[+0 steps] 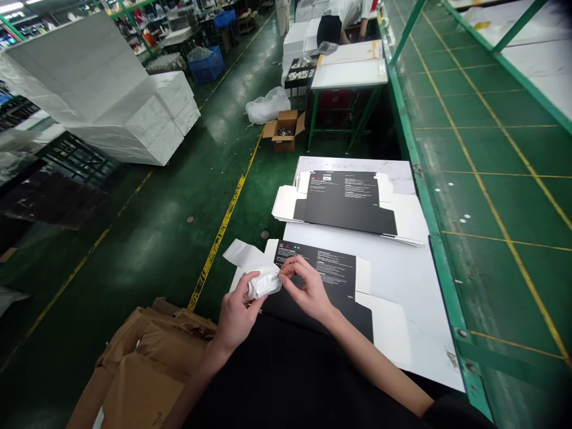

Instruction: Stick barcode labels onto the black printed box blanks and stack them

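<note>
My left hand (240,310) is closed around a roll of white labels (264,285) with small dark barcode print. A loose white strip (248,255) sticks out from the roll toward the upper left. At the roll's right edge, my right hand (308,289) has its thumb and forefinger pinched together; whatever is between the tips is too small to make out. Beneath both hands lies a flat black-and-white carton blank (333,271) with printed text. Farther up the white table (411,298), a stack of similar carton blanks (346,202) lies flat.
Brown cardboard (152,357) is piled at my lower left. A green metal frame (440,274) runs along the table's right side. An open box (285,131) and a plastic bag (268,106) sit on the floor ahead. A person (351,18) stands beyond another table (351,68).
</note>
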Available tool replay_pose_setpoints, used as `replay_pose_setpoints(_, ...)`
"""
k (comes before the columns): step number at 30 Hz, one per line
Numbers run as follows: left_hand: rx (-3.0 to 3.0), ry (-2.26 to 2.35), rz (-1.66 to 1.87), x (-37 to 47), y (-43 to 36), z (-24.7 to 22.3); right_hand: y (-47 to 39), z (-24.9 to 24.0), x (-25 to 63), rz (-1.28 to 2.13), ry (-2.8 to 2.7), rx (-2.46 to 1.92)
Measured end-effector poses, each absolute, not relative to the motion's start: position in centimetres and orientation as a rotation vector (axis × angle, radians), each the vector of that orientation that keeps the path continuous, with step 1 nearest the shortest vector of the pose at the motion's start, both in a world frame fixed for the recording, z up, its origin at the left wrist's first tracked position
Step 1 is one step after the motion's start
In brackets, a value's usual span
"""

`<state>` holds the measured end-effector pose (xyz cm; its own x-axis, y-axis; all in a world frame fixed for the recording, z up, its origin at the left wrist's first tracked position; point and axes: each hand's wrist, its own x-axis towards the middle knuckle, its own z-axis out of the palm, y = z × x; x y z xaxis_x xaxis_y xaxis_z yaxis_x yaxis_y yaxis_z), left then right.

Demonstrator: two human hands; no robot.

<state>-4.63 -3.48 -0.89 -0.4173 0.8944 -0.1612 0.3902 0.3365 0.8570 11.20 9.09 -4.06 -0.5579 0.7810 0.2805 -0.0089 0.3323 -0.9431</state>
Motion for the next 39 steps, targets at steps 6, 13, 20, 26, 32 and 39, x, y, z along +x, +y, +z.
replay_pose_setpoints(6,1.115,2.004,0.998,-4.8,-3.3,-0.4,9.6,-3.6,11.0,1.534,-1.771,-0.874)
replay_pose_setpoints(13,1.075,1.943,0.986,-4.6,-3.2,-0.1,10.2,-3.6,11.0,1.611,-1.784,-0.92)
replay_pose_setpoints(20,1.155,1.952,0.976,-4.4,-3.4,-0.3,10.1,-3.6,10.8,1.437,-1.855,-0.862)
replay_pose_setpoints(26,1.216,1.954,0.932,-4.5,-3.7,-0.4,10.3,-3.1,10.8,1.449,-1.975,-0.918)
replay_pose_setpoints(32,1.27,2.007,0.867,-4.5,-3.8,-0.5,10.7,-2.8,11.1,1.432,-2.11,-0.915)
replay_pose_setpoints(39,1.27,2.064,0.802,-4.8,-3.8,-0.7,11.1,-2.4,11.5,1.778,-1.936,-0.899)
